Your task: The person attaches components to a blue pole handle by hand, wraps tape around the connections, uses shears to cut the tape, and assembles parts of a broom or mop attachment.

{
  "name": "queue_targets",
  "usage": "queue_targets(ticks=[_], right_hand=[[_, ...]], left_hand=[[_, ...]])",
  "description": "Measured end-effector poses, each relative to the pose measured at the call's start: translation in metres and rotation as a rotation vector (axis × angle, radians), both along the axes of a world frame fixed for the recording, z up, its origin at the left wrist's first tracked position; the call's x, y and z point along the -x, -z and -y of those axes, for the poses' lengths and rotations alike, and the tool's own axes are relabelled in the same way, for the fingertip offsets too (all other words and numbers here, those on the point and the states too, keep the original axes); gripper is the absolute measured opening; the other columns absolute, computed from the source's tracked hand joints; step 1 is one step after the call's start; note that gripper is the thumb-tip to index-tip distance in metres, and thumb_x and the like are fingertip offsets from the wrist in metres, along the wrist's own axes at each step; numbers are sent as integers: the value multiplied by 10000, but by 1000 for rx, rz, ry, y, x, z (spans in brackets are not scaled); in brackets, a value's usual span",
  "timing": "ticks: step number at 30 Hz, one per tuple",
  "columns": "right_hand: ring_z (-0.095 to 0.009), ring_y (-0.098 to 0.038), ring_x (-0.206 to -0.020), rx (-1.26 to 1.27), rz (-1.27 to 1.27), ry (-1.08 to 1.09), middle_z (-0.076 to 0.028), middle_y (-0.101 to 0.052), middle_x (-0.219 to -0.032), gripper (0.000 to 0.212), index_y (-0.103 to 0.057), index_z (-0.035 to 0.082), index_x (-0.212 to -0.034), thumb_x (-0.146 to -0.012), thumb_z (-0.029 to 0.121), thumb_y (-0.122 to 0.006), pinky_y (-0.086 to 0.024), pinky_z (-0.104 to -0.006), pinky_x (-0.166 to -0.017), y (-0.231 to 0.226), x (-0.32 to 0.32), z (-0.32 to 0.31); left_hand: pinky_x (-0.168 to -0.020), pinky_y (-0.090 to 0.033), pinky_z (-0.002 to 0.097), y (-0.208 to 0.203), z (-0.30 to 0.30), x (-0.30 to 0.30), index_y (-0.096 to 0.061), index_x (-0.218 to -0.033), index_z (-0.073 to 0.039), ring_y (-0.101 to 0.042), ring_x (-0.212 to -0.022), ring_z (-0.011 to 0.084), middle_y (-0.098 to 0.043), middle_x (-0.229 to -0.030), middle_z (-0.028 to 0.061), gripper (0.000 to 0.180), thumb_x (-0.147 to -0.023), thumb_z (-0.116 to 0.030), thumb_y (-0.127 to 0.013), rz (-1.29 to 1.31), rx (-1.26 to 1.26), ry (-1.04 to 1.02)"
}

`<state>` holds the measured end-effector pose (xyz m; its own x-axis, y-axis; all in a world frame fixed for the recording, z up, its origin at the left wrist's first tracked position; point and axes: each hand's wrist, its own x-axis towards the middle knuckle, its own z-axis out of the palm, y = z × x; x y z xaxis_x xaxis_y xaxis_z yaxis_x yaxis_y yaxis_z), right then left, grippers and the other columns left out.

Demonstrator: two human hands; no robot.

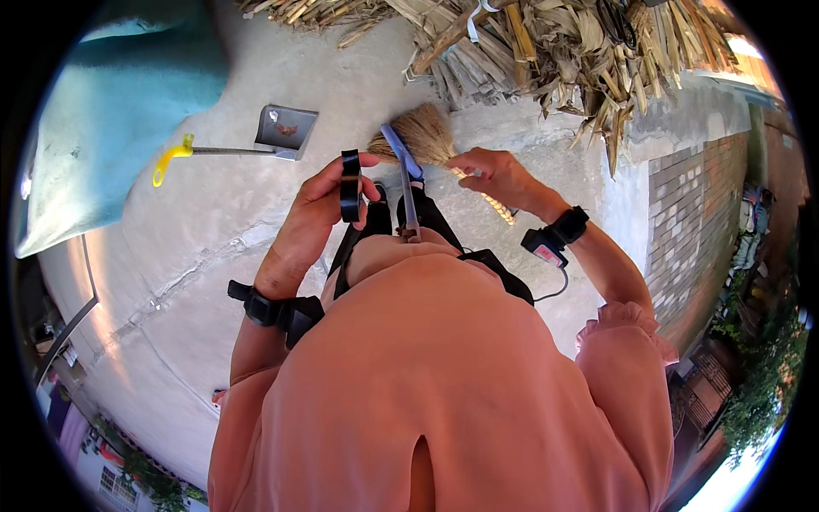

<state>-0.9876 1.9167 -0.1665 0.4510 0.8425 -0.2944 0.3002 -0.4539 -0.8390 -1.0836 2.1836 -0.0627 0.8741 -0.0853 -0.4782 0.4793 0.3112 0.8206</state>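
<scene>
My left hand [322, 200] grips a roll of black tape [350, 186], held on edge between thumb and fingers. To its right my right hand [499, 175] is raised with thumb and fingers pinched together; what they hold, if anything, is too small to make out. Between the hands, a grey pole with a blue crosspiece [401, 150] at its far end rests against my front, between my legs. A straw broom [422, 132] lies beyond it, and its striped handle [498, 209] passes beneath my right hand.
A grey dustpan [287, 130] with a yellow-ended handle [175, 158] and some debris lies on the concrete floor [192, 226]. Dry corn stalks [589, 64] are heaped at the far right. A blue-green sheet [128, 119] hangs at left; a brick wall [695, 213] stands at right.
</scene>
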Motion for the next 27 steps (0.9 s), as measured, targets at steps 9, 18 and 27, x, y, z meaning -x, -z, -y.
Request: queue_targets(ticks=[9, 18, 27], right_hand=[[-305, -460, -1132, -10, 105, -535, -87, -496, -1220, 490, -573, 163, -1143, -680, 34, -662, -419, -376, -924, 90, 40, -60], [-182, -574, -931, -159, -113, 46, -98, -602, -1019, 259, -565, 72, -1088, -870, 211, -579, -441, -308, -829, 0, -11, -79], [-74, -484, -930, -588, -108, 456, 4, -547, -1008, 299, -548, 34, -1121, -921, 256, -534, -400, -251, -855, -130, -6, -69]], left_hand=[[-593, -398, 235, -4, -13, 27, -496, -1175, 42, -479, -575, 118, -530, -741, 51, 343, -848, -9, -406, -44, -29, -73], [-564, -379, 242, -15, -43, 48, -510, -1160, 28, -489, -562, 131, -577, -747, 81, 316, -907, -158, -480, 120, -49, -159], [-584, -417, 201, -62, -16, 52, -526, -1165, -50, -511, -651, 77, -542, -716, 6, 295, -921, -70, -363, 215, 66, 251]])
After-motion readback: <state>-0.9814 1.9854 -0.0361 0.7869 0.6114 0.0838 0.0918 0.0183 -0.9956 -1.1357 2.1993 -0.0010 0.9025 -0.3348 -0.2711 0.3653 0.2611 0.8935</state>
